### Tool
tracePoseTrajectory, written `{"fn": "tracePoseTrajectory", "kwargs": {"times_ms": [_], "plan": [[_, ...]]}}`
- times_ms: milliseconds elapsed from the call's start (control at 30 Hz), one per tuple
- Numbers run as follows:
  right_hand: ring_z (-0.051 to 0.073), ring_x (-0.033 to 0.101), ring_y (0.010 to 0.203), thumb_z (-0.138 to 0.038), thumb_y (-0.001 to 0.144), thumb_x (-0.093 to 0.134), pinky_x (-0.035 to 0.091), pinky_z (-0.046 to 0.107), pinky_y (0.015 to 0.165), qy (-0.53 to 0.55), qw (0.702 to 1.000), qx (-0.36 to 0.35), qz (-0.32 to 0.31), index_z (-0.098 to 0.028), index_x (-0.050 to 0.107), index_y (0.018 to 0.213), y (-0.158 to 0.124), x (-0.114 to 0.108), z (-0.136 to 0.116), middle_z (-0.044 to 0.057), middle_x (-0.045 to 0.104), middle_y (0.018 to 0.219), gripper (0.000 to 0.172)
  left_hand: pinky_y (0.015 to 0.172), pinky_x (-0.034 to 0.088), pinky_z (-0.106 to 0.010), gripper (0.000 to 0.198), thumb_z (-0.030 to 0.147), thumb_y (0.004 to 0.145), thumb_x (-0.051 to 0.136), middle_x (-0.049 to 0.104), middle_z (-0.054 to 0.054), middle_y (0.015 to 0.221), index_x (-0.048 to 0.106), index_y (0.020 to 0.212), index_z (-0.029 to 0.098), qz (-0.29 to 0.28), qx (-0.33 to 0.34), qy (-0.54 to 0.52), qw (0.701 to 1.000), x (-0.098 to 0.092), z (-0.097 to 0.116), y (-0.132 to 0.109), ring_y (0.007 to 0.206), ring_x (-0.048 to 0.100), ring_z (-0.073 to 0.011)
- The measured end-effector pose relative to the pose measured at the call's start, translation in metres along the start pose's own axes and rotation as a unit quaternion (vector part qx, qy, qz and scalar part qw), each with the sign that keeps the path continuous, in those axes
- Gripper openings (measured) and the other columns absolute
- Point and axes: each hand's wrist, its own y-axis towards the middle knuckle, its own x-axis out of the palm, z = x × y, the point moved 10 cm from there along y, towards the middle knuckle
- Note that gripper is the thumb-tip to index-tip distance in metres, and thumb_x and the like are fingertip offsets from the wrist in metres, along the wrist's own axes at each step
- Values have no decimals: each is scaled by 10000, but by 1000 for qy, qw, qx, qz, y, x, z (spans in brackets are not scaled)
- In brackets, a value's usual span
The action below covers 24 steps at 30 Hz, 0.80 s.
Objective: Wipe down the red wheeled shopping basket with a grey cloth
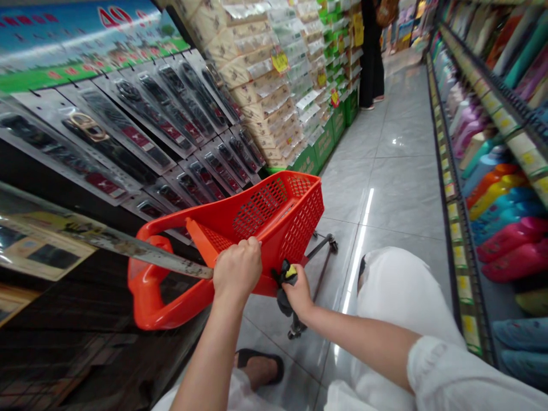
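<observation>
My left hand (pixel 237 267) is closed in a fist around one end of a long, worn, light-coloured metal bar (pixel 171 260) that runs off past the left edge. Beside the fist is a red plastic shopping cart (pixel 171 311), with a looped handle and a latticed basket. My right hand (pixel 298 290) is closed on a small black-and-yellow object (pixel 290 272) at the cart's right side. Its exact kind is unclear, and whether it joins the bar is hidden. No goods show in the visible part of the basket.
Packaged belts (pixel 141 103) hang on the left rack. Stacked cartons (pixel 265 85) line the aisle ahead. Shelves of colourful bottles (pixel 505 194) run along the right. A person in black trousers (pixel 371 63) stands farther along the tiled floor (pixel 398 177). My white-clothed knee (pixel 398 291) is beside the cart.
</observation>
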Motion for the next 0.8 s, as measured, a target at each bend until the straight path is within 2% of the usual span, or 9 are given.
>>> {"fn": "tracePoseTrajectory", "kwargs": {"times_ms": [100, 167, 300, 367, 500, 567, 633, 700, 800], "plan": [[203, 567, 981, -102, 558, 522, 452, 336, 905, -17, 985, -142, -98, -233, 548, 1029, 6, 7, -36, 32, 593, 1023, 490, 565, 471, -348, 404, 200, 934, 215, 654, -155, 732, 604, 869, 112, 4, -2, 0, 1000, 0, 0, 2, 701, 678, -312], [215, 555, 1005, -92, 531, 511, 439, 358, 929, -40, 983, -150, -98, -227, 566, 1003, 13, -3, -21, 45, 587, 1032, 494, 570, 476, -354, 390, 197, 930, 225, 653, -153, 735, 602, 877, 112, 5, 0, 1, 1000, 0, 1, 3, 709, 678, -316], [231, 583, 834, -131, 513, 504, 466, 352, 799, -58, 994, 71, 66, -220, 555, 841, 30, -39, 64, 16, 589, 793, 344, 570, 485, -370, 342, 114, 878, 256, 651, -145, 738, 598, 872, 118, -3, 2, 10, 1000, 0, 1, 5, 707, 677, -319], [224, 582, 777, -163, 540, 504, 463, 333, 746, -52, 984, 130, 112, -221, 536, 832, 37, -39, 76, 2, 580, 741, 299, 565, 489, -375, 335, 93, 863, 260, 650, -141, 733, 594, 864, 122, -1, 2, 16, 1000, 0, 1, 5, 695, 676, -318], [193, 581, 864, -199, 614, 538, 453, 309, 818, 18, 989, 28, 146, -200, 533, 986, 75, -30, 5, 31, 619, 919, 372, 562, 493, -374, 329, 80, 854, 264, 644, -136, 711, 589, 847, 125, 7, 6, 20, 1000, -1, 1, 4, 681, 676, -315], [186, 572, 927, -201, 640, 567, 440, 308, 874, 40, 992, -83, 89, -207, 548, 1040, 93, -23, -42, 32, 623, 987, 400, 557, 494, -379, 330, 85, 859, 261, 643, -136, 706, 589, 843, 127, 11, 7, 20, 1000, -2, 2, 4, 675, 675, -319], [192, 559, 993, -187, 638, 577, 419, 323, 929, 30, 987, -155, 38, -219, 568, 1066, 99, -22, -63, 34, 619, 1044, 429, 553, 494, -383, 336, 88, 863, 256, 643, -137, 705, 589, 842, 128, 13, 7, 19, 1000, -2, 3, 4, 669, 675, -321], [205, 558, 1003, -169, 610, 561, 416, 345, 939, 1, 989, -138, 48, -217, 585, 1036, 100, -33, -45, 37, 623, 1037, 429, 548, 492, -383, 342, 87, 864, 251, 643, -137, 704, 590, 840, 129, 11, 5, 20, 1000, -2, 3, 5, 667, 675, -322], [212, 585, 824, -165, 570, 521, 462, 348, 813, -29, 993, -28, 108, -203, 584, 882, 96, -53, 14, 16, 629, 815, 321, 543, 491, -379, 340, 92, 867, 251, 640, -131, 695, 586, 830, 135, 5, 2, 27, 1000, -2, 2, 4, 665, 674, -319]]}}
